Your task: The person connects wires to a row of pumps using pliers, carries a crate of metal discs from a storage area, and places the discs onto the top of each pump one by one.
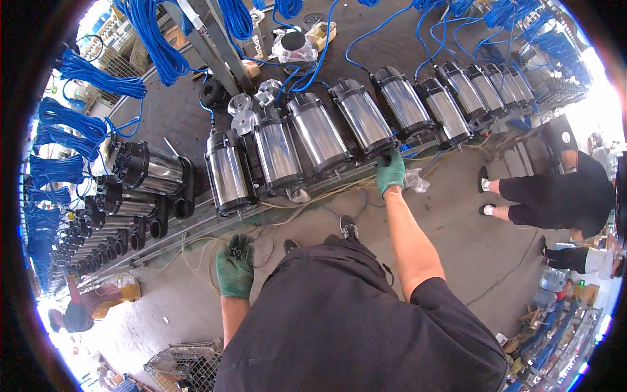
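Note:
My left hand [236, 266], in a green glove, is cupped palm up over the floor beside the bench. Several small black parts [236, 251] lie in it, too small to name. My right hand [390, 172], gloved alike, reaches to the near black end of a shiny steel pump-like cylinder [364, 120]. Its fingers are bent together there, and what they pinch is hidden. To the left lie similar cylinders, including one steel cylinder [319, 134] and another steel cylinder [277, 151]. A further steel cylinder [401, 101] lies to the right.
Blue cable coils [149, 36] hang along the dark bench [176, 108]. More cylinders [151, 168] line its left side. Loose pale hoses [196, 251] trail along the front edge. One person [555, 196] stands at right; another [95, 304] is at far left. A wire basket [186, 366] stands below.

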